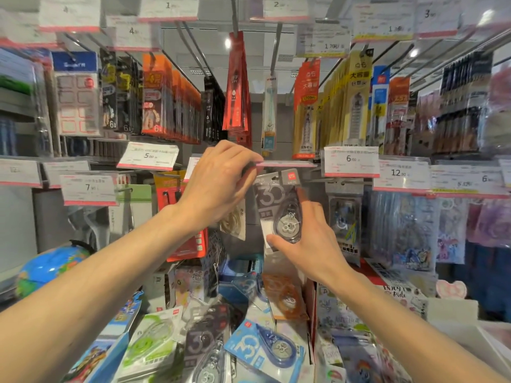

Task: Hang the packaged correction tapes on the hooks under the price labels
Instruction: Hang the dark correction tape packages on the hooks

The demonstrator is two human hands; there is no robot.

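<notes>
Left hand (221,181): pinching the price label (284,163) at 12 o'clock, lifting it aside.
Right hand (307,241): grasping the grey correction tape pack (278,205), raising its hang hole hookward.

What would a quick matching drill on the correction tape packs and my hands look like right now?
Column one:
1. grey pack
2. blue pack
3. green pack
4. left hand

Column two:
A. lying in the pile, left of the dark pack
B. at the raised price label
C. held upright by the right hand
D. lying in the pile, at the front centre

Pairs: 1-C, 2-D, 3-A, 4-B
</notes>
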